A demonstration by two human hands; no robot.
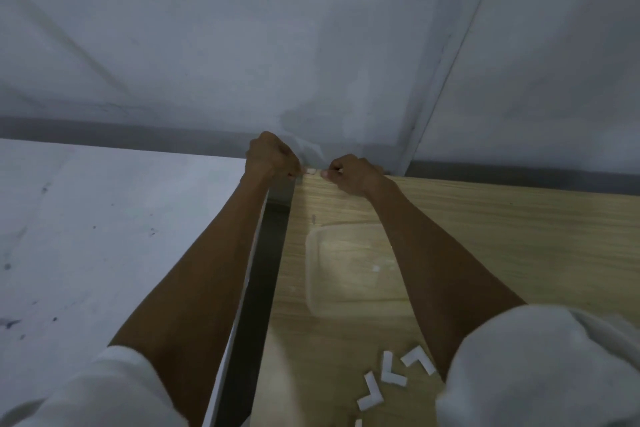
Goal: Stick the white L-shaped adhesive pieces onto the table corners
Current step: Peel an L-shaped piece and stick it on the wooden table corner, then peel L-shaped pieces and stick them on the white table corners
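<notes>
The piece point(310, 170) is sitting right at the far left corner of the table point(485, 236), with only a small white bit showing between the two hands. The left hand point(272, 158) is curling tight, fingertips pinching the piece's left end. The right hand point(353, 174) is curling too, thumb and fingertip pinching its right end. Nearer, a clear tray point(346, 274) is lying between the forearms, and spare pieces point(393, 371) are lying loose by the right sleeve point(540, 367). A white table point(104, 236) is standing off to the left.
</notes>
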